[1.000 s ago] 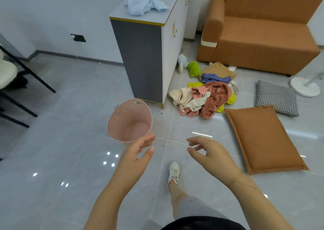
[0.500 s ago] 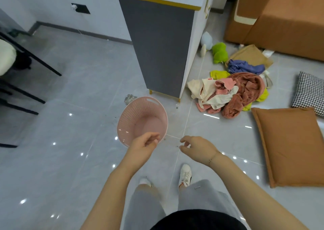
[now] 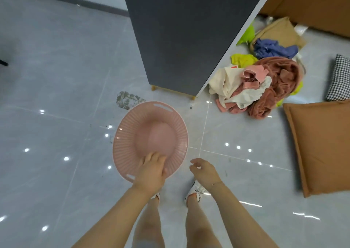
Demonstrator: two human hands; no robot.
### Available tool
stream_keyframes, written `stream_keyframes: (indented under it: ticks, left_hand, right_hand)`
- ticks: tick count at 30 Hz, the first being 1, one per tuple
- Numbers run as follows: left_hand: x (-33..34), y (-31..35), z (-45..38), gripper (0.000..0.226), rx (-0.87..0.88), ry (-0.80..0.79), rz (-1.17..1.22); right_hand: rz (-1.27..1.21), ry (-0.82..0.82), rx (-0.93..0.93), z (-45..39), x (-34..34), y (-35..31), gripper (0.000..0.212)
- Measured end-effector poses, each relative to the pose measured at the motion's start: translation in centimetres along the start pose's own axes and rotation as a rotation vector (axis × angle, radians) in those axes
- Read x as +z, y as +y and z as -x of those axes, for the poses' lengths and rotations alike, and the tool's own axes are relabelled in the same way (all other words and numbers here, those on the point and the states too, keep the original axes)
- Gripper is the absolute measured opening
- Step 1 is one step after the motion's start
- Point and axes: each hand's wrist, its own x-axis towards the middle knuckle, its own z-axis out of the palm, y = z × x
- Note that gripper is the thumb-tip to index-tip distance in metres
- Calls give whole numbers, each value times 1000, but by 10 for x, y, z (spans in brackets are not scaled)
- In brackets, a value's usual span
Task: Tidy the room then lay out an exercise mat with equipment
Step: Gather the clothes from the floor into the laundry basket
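Note:
A pink ribbed plastic basket (image 3: 132, 134) stands on the grey tiled floor right in front of my feet, with nothing inside. My left hand (image 3: 151, 172) grips its near rim, fingers curled over the edge into the basket. My right hand (image 3: 204, 172) hovers to the right of the basket, fingers loosely curled, holding nothing. A heap of clothes (image 3: 261, 88) in cream, pink, rust, yellow and blue lies on the floor to the right of the cabinet.
A dark grey cabinet (image 3: 180, 39) on gold feet stands just behind the basket. An orange cushion (image 3: 320, 143) and a checked pillow (image 3: 339, 79) lie on the right. A brown bag (image 3: 278, 32) lies by the orange sofa (image 3: 312, 5). A dirt patch (image 3: 126, 99) marks the floor.
I have stepped closer and bent over the basket. My left hand moved forward and took hold of its near rim. My right hand stayed beside it, holding nothing.

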Motion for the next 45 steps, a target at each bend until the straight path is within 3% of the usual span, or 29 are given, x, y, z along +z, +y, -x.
stream_keyframes:
  ticks: [3, 7, 10, 14, 19, 23, 27, 29, 31, 34, 37, 40, 43, 45]
  left_hand:
    - [60, -19, -34, 58, 73, -52, -178]
    - [147, -38, -65, 69, 69, -296, -225]
    - [198, -49, -73, 75, 21, -466, -294]
    - [233, -63, -81, 74, 16, -358, -259]
    - [236, -68, -82, 77, -1, -384, -249]
    - [210, -72, -64, 70, -77, -415, -183]
    - [146, -54, -37, 22, -103, -331, -89]
    - [111, -43, -24, 27, -84, -352, -31]
    - [66, -26, -12, 36, 41, -326, -89]
    - [4, 6, 11, 29, 167, -84, -178]
    - [-40, 41, 33, 40, -21, 105, 126]
    - [-81, 89, 46, 79, -281, 147, 559]
    - [-113, 141, 39, 90, -422, -65, 1031]
    - [-125, 174, 30, 86, -444, -218, 1098]
  right_hand:
    - [-112, 12, 63, -55, 26, 10, 36]
    - [156, 31, 36, -132, 45, 40, 48]
    - [138, 35, 60, -179, 55, 61, 55]
    - [-56, -2, 44, -227, 73, 69, 62]
    - [-218, 86, 215, -262, 92, 68, 29]
    - [-324, 89, 285, -232, 93, 69, 33]
    - [-586, 161, 403, -159, 73, 66, 27]
    - [-719, 201, 500, -112, 61, 63, 26]
    - [-856, 269, 528, -60, 43, 56, 23]
    - [-1064, 411, 552, 18, 13, 44, 17]
    - [-1275, 553, 569, 70, -6, 37, 20]
    - [-1431, 668, 531, 115, -28, 36, 27]
    - [-1568, 726, 443, 151, -65, 41, 26]
    - [-1634, 732, 382, 168, -91, 47, 27]
